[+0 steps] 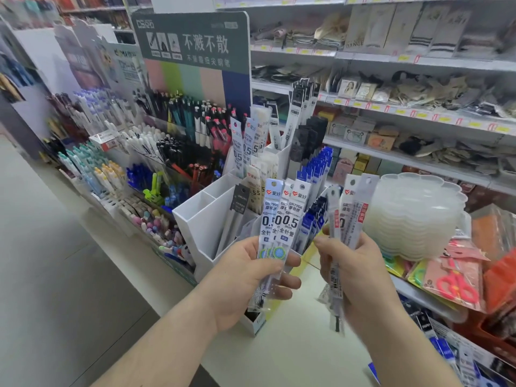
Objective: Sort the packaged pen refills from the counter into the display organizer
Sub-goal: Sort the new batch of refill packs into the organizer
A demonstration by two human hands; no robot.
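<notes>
- Left hand (245, 277) clamped on 3 refill packs (279, 219), right hand (354, 275) pinching others (349, 219).
- Light, slippery, probably floppy; best gripped low, toward 6 o'clock.
- Display organizer (206, 219) at 12 o'clock.

Two bare forearms enter from the lower edge, each ending in a bare hand. The left hand (240, 277) and the right hand (354, 277) carry no glove, ring, watch or bracelet. No sleeve or cuff shows on either forearm as far as the picture's edge. The fingers (290, 283) of the left hand are sharply drawn, with short, plain nails. The right hand and its forearm are blurred, so finer detail there cannot be made out.
</notes>
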